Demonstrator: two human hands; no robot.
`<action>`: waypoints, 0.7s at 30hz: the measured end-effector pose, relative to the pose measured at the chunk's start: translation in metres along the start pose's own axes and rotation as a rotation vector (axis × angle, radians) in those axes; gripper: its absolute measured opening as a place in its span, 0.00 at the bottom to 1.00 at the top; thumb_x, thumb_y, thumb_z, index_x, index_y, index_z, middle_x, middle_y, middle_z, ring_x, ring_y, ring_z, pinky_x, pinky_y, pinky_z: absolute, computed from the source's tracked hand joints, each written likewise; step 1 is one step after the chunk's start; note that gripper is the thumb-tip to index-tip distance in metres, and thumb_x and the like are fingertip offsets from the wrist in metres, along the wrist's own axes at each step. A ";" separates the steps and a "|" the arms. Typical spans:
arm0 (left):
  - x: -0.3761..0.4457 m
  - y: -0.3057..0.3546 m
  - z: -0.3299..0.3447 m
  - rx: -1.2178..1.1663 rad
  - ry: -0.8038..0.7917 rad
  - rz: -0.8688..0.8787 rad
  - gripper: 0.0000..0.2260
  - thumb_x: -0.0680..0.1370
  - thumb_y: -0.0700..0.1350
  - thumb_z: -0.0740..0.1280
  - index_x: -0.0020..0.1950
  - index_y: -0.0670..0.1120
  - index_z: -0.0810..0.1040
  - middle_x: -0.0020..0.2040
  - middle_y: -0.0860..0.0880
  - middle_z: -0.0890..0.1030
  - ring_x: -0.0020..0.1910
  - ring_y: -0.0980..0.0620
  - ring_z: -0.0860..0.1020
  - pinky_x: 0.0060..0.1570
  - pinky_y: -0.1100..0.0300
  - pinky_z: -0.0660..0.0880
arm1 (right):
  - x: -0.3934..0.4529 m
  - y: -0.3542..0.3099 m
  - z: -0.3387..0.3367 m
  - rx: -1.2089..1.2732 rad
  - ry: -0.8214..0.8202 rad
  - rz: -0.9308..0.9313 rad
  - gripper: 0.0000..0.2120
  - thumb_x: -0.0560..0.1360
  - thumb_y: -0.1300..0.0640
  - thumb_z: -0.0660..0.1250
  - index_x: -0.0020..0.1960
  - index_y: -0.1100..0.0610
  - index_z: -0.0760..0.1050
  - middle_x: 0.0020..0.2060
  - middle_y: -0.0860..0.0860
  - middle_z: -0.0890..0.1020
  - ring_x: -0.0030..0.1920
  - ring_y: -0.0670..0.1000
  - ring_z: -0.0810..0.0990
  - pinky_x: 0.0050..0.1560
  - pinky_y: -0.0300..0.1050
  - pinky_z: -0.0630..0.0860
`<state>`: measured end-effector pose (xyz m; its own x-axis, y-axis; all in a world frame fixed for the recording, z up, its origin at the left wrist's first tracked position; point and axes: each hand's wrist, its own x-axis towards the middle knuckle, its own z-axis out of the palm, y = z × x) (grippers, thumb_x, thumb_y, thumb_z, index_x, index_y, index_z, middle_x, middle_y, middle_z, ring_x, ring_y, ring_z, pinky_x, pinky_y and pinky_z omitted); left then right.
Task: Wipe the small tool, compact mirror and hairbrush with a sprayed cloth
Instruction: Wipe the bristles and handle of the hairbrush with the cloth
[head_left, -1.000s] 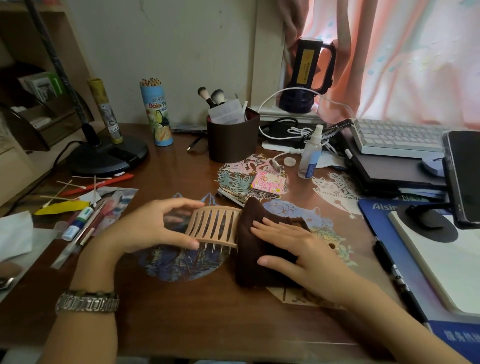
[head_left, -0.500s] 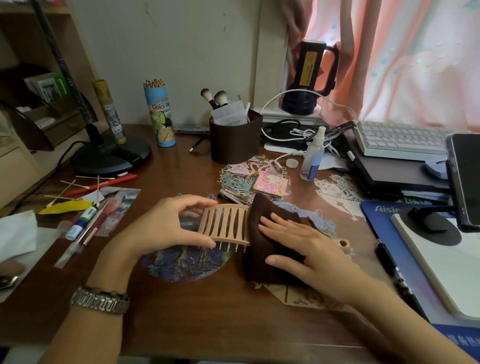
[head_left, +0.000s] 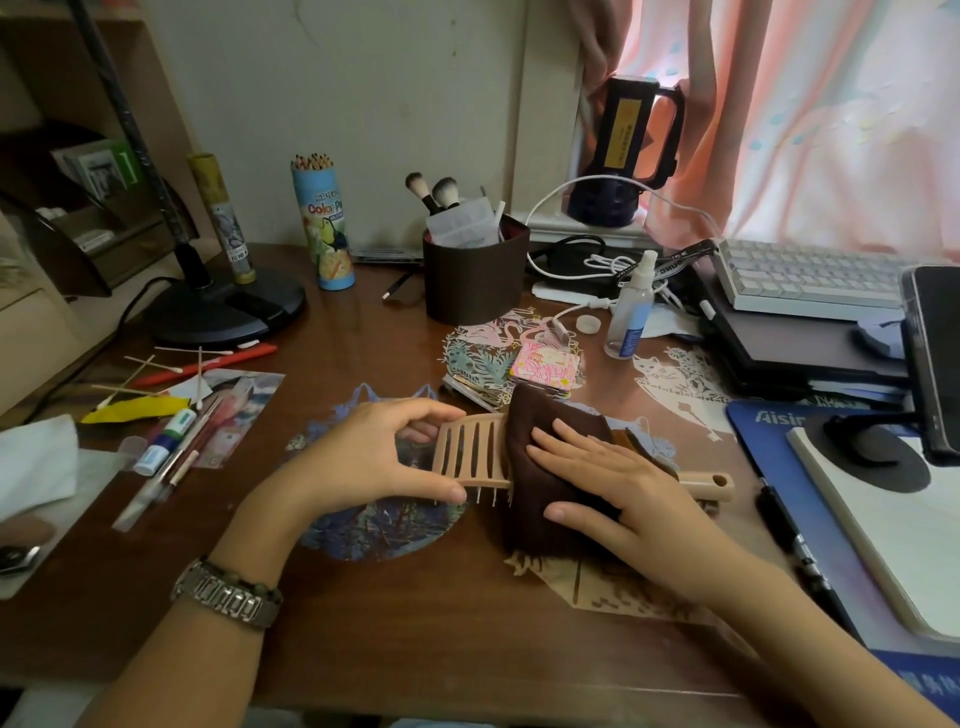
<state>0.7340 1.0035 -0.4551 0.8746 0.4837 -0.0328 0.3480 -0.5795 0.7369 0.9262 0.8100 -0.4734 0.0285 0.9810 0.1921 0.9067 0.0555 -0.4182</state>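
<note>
Head view: both forearms reach in from the bottom edge over the brown bench (head_left: 395, 613), a metal watch (head_left: 226, 597) on the left wrist. The left hand (head_left: 363, 460) curls round the slatted head end of the hairbrush (head_left: 470, 452), with the thumb under its near edge and the fingers arched over its far edge, gripping it. The hairbrush lies across the middle of the bench, bristle pins pointing down, its handle end with a hole poking out to the right past the other hand. The right hand (head_left: 618, 480) lies flat with straight, spread fingers, pressing a dark brown cloth (head_left: 540, 457) down on the middle of the hairbrush; it pinches nothing. The cloth drapes over the brush just beside the left fingertips. Just behind the cloth sits a pink compact mirror (head_left: 545, 366) on a stack of paper cut-outs. Further back and to the right stands a clear spray bottle (head_left: 631, 312), well apart from both hands, its cap lying beside it.
</note>
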 end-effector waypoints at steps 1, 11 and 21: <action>0.000 -0.001 -0.001 -0.016 -0.011 -0.007 0.32 0.60 0.56 0.79 0.62 0.64 0.71 0.57 0.65 0.75 0.56 0.69 0.74 0.54 0.68 0.72 | -0.001 0.001 0.000 -0.001 -0.001 -0.006 0.24 0.77 0.38 0.56 0.72 0.40 0.59 0.71 0.34 0.60 0.73 0.33 0.51 0.70 0.26 0.44; -0.005 -0.010 -0.015 -0.103 -0.084 -0.081 0.28 0.63 0.48 0.79 0.60 0.60 0.74 0.55 0.59 0.80 0.54 0.66 0.77 0.55 0.68 0.74 | -0.012 0.013 -0.003 -0.008 0.005 -0.035 0.24 0.77 0.38 0.56 0.72 0.39 0.60 0.72 0.35 0.61 0.74 0.36 0.53 0.72 0.38 0.52; -0.001 -0.010 -0.012 -0.107 -0.072 -0.059 0.26 0.63 0.44 0.79 0.57 0.58 0.75 0.52 0.55 0.81 0.53 0.64 0.78 0.56 0.67 0.75 | 0.001 0.007 0.000 -0.063 -0.001 -0.121 0.24 0.78 0.40 0.57 0.73 0.42 0.61 0.73 0.40 0.62 0.75 0.40 0.52 0.74 0.45 0.54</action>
<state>0.7252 1.0164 -0.4549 0.8773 0.4638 -0.1235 0.3646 -0.4765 0.8000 0.9322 0.8115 -0.4759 -0.0836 0.9680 0.2367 0.9279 0.1622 -0.3357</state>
